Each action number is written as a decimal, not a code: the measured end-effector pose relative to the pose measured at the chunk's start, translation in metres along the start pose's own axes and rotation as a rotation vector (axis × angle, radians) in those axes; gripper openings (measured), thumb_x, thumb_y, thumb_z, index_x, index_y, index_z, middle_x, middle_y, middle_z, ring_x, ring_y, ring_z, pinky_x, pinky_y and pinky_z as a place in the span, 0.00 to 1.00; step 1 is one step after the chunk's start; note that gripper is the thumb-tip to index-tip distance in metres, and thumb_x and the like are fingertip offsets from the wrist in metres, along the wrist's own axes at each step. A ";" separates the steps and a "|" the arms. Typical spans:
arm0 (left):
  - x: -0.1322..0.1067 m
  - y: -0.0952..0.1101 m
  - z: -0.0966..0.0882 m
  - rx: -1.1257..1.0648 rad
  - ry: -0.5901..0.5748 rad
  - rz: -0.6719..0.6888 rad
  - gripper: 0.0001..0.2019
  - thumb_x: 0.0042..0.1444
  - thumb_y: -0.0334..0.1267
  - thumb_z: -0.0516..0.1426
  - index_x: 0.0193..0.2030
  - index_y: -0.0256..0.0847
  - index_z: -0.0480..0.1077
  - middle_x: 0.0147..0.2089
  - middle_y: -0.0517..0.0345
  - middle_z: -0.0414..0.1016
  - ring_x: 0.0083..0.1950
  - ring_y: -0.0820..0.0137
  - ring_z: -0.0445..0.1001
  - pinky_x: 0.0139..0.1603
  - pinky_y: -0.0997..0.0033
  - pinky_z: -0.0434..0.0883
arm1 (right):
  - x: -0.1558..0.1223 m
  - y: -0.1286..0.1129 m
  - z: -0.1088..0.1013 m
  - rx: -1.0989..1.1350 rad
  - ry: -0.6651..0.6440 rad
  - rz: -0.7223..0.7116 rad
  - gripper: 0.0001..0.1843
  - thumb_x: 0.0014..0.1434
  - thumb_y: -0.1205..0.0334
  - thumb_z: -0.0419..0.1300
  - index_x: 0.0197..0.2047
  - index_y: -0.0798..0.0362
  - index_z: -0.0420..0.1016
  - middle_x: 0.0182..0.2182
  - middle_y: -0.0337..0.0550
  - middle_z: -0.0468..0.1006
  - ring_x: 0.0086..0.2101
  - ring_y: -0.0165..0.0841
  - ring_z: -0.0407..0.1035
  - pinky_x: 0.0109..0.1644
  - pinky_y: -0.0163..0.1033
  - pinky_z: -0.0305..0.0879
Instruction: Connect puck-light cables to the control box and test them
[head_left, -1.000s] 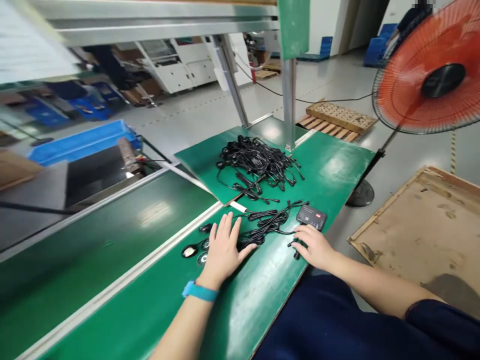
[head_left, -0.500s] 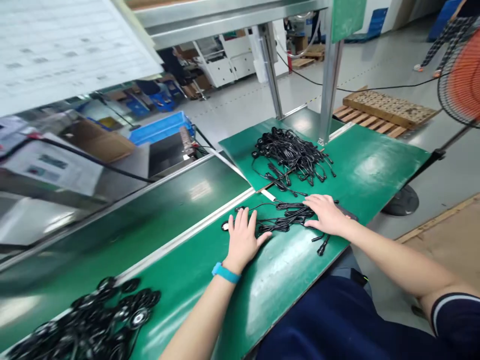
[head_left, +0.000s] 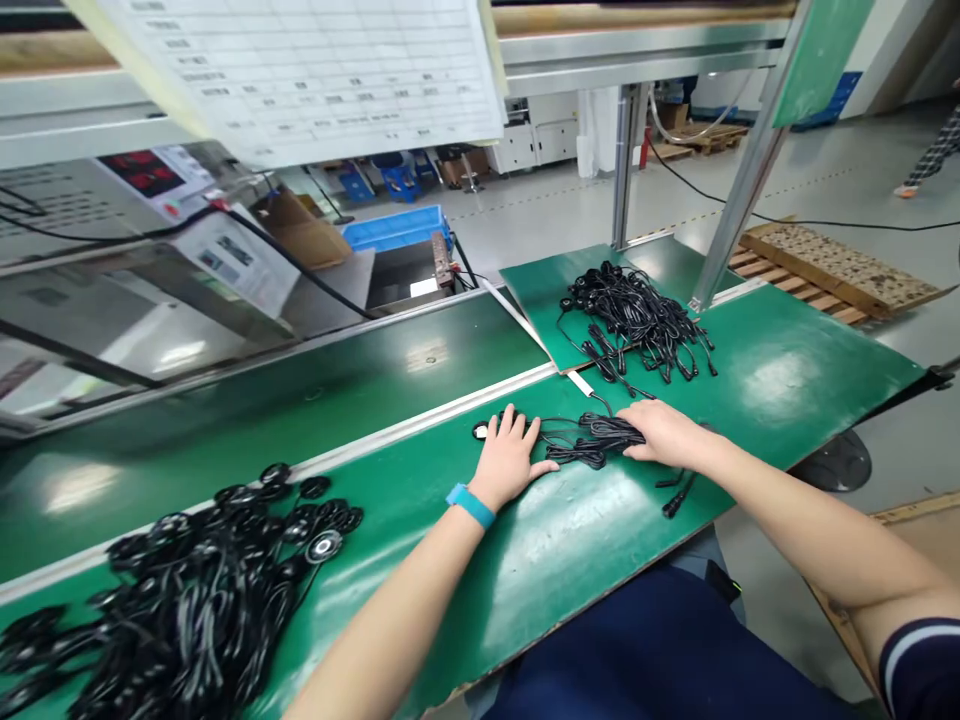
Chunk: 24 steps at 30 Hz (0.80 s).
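A small bunch of black cables (head_left: 592, 440) lies across the green worktop between my two hands. My right hand (head_left: 666, 434) is closed around the coiled cable bundle, and connector ends (head_left: 676, 500) stick out below it. Over the round heads at the bunch's other end, my left hand (head_left: 508, 462) lies flat with its fingers spread. One round head with a white face (head_left: 481, 430) shows beside its fingertips; others are partly hidden under the hand. A white tag-like piece on a cord (head_left: 580, 383) lies just above the bunch.
A large heap of black cables with round heads (head_left: 217, 590) covers the front left. Another cable pile (head_left: 637, 310) rests on a green board (head_left: 525, 275) at the back right. A metal post (head_left: 742, 190) rises behind it, and paper sheets (head_left: 337, 80) hang overhead.
My right hand has closed from loosely spread fingers onto the cable bundle. My left hand stays spread over the round heads. The head view has swung left.
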<state>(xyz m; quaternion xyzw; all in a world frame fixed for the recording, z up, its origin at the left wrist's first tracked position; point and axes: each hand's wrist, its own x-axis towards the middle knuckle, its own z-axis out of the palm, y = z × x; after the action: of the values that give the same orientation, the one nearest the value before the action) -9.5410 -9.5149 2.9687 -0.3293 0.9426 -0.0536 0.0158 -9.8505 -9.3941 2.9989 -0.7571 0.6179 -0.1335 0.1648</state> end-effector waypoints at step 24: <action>-0.197 -0.012 -0.012 -0.329 0.504 -0.564 0.21 0.69 0.50 0.56 0.60 0.39 0.67 0.56 0.40 0.74 0.60 0.52 0.72 0.63 0.48 0.71 | -0.008 -0.069 0.088 0.012 0.274 -0.286 0.06 0.69 0.66 0.57 0.42 0.52 0.76 0.62 0.53 0.72 0.61 0.50 0.64 0.62 0.62 0.64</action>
<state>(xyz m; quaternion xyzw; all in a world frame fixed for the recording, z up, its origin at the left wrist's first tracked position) -9.3799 -9.4006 2.9811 -0.5493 0.7859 0.0166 -0.2835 -9.7547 -9.3658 2.9474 -0.8108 0.5201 -0.2611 0.0629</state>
